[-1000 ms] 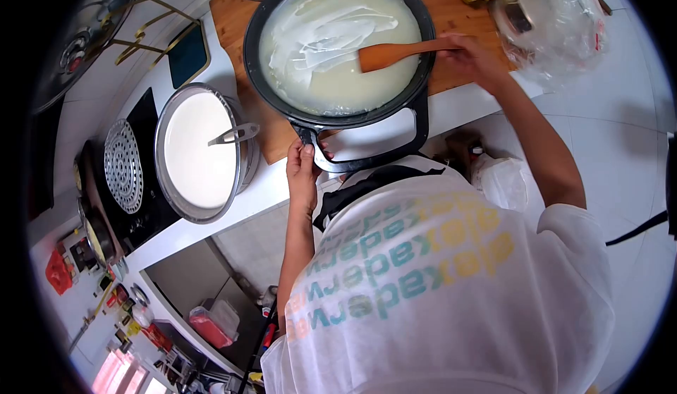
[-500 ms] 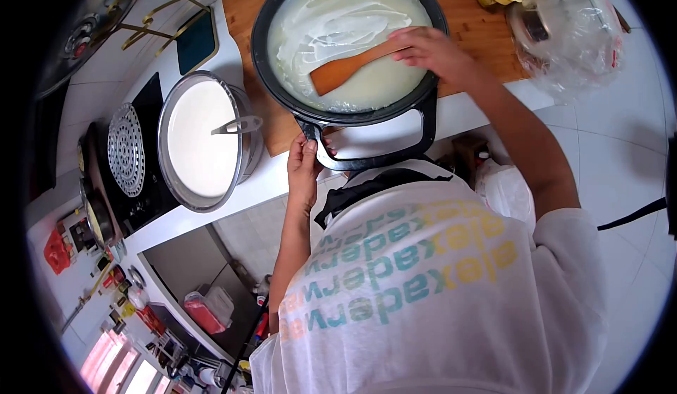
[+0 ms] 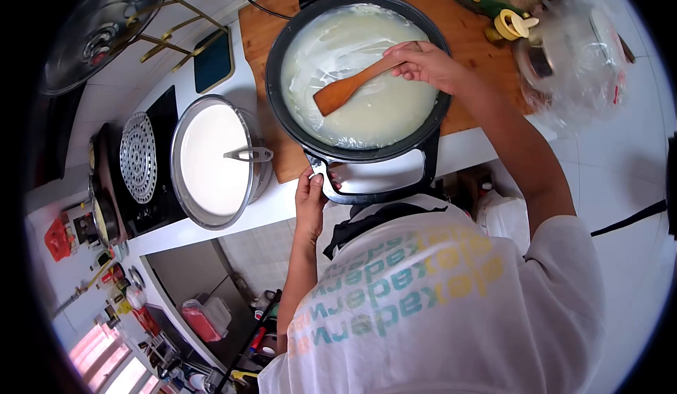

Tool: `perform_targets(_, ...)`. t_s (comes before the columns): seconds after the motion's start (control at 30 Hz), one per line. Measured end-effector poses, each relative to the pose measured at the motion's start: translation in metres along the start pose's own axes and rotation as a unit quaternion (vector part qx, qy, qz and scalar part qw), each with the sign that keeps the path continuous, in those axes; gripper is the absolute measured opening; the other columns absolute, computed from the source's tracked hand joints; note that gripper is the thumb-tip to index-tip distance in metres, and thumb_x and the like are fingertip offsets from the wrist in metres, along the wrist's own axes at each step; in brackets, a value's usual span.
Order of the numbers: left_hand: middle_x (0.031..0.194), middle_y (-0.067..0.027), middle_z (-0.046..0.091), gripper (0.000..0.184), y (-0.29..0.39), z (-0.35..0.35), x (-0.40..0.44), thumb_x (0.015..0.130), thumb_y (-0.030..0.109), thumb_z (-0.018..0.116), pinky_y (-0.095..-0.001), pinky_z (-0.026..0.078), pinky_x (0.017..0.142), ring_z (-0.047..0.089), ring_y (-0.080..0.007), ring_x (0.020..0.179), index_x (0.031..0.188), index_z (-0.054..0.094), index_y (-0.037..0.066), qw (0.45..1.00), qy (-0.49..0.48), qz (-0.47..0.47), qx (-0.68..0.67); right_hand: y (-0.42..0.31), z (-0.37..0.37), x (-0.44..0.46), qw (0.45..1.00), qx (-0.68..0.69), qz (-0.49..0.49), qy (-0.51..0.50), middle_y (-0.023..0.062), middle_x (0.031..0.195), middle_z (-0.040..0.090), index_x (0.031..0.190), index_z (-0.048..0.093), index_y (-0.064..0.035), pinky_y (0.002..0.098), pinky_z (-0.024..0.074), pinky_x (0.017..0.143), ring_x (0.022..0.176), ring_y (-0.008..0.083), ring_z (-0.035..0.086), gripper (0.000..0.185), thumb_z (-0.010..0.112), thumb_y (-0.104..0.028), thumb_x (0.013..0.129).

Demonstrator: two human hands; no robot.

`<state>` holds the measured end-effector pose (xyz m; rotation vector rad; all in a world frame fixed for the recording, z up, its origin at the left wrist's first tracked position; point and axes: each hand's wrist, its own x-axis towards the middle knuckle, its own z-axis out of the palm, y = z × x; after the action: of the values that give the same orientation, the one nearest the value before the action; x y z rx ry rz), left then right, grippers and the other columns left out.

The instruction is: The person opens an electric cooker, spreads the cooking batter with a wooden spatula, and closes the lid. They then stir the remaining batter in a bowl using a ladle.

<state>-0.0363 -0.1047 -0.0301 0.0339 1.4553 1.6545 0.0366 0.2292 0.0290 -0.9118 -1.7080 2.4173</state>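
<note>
My right hand (image 3: 429,67) is closed round the handle of a wooden spatula (image 3: 338,95). The spatula's flat blade lies on a pale, translucent batter (image 3: 381,115) that fills a round black electric griddle (image 3: 276,115). White streaks of thicker batter show on the far left of this layer. At the griddle's near side, my left hand (image 3: 310,195) grips the left end of its looped front handle (image 3: 381,198); part of the fingers is hidden behind it. To the left stands a metal pot (image 3: 178,175) of white liquid (image 3: 214,160), with a grey ladle handle (image 3: 250,154) over its rim.
Under the griddle lies a wooden board (image 3: 285,160) on the white counter. A perforated steamer plate (image 3: 138,158) sits on the black stove at left. A glass lid (image 3: 99,34) leans on a gold rack. Plastic-wrapped pots (image 3: 571,66) and a yellow-capped bottle (image 3: 509,25) stand at right.
The camera view has tilted upward, so the griddle sits lower in it. Relative to the griddle, the spatula blade has shifted slightly away from my body. Fewer white streaks show. Both grips are unchanged.
</note>
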Motion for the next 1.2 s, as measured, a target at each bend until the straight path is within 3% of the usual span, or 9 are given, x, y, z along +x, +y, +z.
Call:
perform_targets(0.27, 0.091, -0.0082, 0.058, 0.035, -0.004, 0.003, -0.002, 0.088, 0.022, 0.048, -0.0282, 0.048, 0.071, 0.057, -0.0156, 0.075, 0.117, 0.042, 0.003, 0.999, 0.020, 0.008, -0.023, -0.035, -0.090, -0.004, 0.991, -0.005, -0.044, 0.122, 0.0026, 0.094, 0.058, 0.104, 0.055, -0.0039, 0.0153, 0.0426, 0.059, 0.073, 0.0063, 0.056, 0.026, 0.056, -0.019, 0.083)
perform_targets(0.37, 0.091, -0.0083, 0.058, 0.035, -0.008, 0.001, -0.001, 0.088, 0.022, 0.047, -0.0280, 0.048, 0.071, 0.057, -0.0156, 0.075, 0.117, 0.042, 0.003, 0.999, 0.017, 0.017, -0.037, -0.028, -0.067, 0.022, 0.997, 0.037, -0.062, 0.040, 0.0026, 0.094, 0.058, 0.103, 0.055, -0.0038, 0.0138, 0.0417, 0.057, 0.073, 0.0055, 0.056, 0.025, 0.056, -0.018, 0.083)
perform_targets(0.53, 0.091, -0.0095, 0.058, 0.036, -0.007, 0.001, -0.001, 0.088, 0.021, 0.047, -0.0278, 0.048, 0.070, 0.056, -0.0163, 0.074, 0.117, 0.040, 0.002, 0.999, 0.021, 0.007, -0.034, -0.021, 0.012, 0.065, 1.000, 0.013, -0.007, -0.027, 0.0024, 0.095, 0.058, 0.099, 0.057, -0.0024, 0.0201, 0.0460, 0.064, 0.078, 0.0119, 0.058, 0.024, 0.059, -0.019, 0.082)
perform_targets(0.7, 0.089, -0.0102, 0.057, 0.034, -0.010, 0.005, -0.001, 0.088, 0.020, 0.046, -0.0289, 0.047, 0.069, 0.056, -0.0171, 0.073, 0.116, 0.040, 0.002, 0.997, 0.039, 0.019, -0.059, -0.029, -0.034, 0.077, 0.992, 0.089, -0.051, 0.071, 0.0066, 0.091, 0.056, 0.102, 0.053, 0.0008, 0.0210, 0.0477, 0.068, 0.082, 0.0149, 0.057, 0.026, 0.057, -0.015, 0.082)
perform_targets(0.9, 0.083, -0.0086, 0.056, 0.028, -0.004, 0.016, 0.003, 0.087, 0.027, 0.044, -0.0282, 0.046, 0.064, 0.055, -0.0159, 0.070, 0.104, 0.044, 0.004, 0.992, 0.038, -0.004, -0.118, -0.024, -0.086, 0.009, 0.951, 0.137, -0.129, 0.246, 0.0074, 0.094, 0.055, 0.104, 0.051, 0.0022, 0.0223, 0.0490, 0.073, 0.086, 0.0159, 0.057, 0.024, 0.053, -0.012, 0.084)
perform_targets(0.97, 0.080, -0.0079, 0.055, 0.026, 0.002, 0.021, 0.008, 0.087, 0.030, 0.043, -0.0278, 0.045, 0.061, 0.054, -0.0153, 0.069, 0.098, 0.045, 0.006, 0.984, 0.028, -0.032, -0.171, -0.010, -0.083, 0.004, 0.955, 0.155, -0.141, 0.209, 0.0093, 0.099, 0.053, 0.103, 0.050, 0.0022, 0.0242, 0.0487, 0.077, 0.088, 0.0178, 0.057, 0.022, 0.051, -0.011, 0.085)
perform_targets(1.0, 0.072, -0.0056, 0.053, 0.024, 0.004, 0.025, 0.011, 0.088, 0.032, 0.043, -0.0257, 0.042, 0.052, 0.052, -0.0135, 0.061, 0.092, 0.046, 0.008, 0.979, 0.050, -0.055, -0.191, -0.004, -0.063, 0.005, 0.955, 0.163, -0.159, 0.191, 0.0104, 0.100, 0.052, 0.103, 0.050, 0.0022, 0.0250, 0.0486, 0.078, 0.088, 0.0185, 0.057, 0.022, 0.050, -0.011, 0.085)
perform_targets(1.1, 0.065, -0.0033, 0.049, 0.025, 0.011, 0.026, 0.019, 0.088, 0.035, 0.043, -0.0235, 0.038, 0.045, 0.047, -0.0117, 0.052, 0.090, 0.046, 0.010, 0.982, 0.024, -0.073, -0.170, -0.003, -0.005, 0.023, 0.946, 0.247, -0.141, 0.156, 0.0142, 0.095, 0.054, 0.098, 0.051, 0.0024, 0.0279, 0.0511, 0.075, 0.085, 0.0239, 0.059, 0.018, 0.052, -0.008, 0.083)
perform_targets(1.2, 0.062, -0.0022, 0.046, 0.027, 0.012, 0.031, 0.020, 0.089, 0.038, 0.042, -0.0221, 0.033, 0.040, 0.042, -0.0105, 0.046, 0.088, 0.045, 0.010, 0.988, 0.047, -0.066, -0.133, -0.001, 0.014, 0.042, 0.961, 0.207, -0.136, 0.122, 0.0147, 0.095, 0.053, 0.099, 0.051, 0.0016, 0.0294, 0.0510, 0.076, 0.085, 0.0252, 0.059, 0.019, 0.053, -0.008, 0.083)
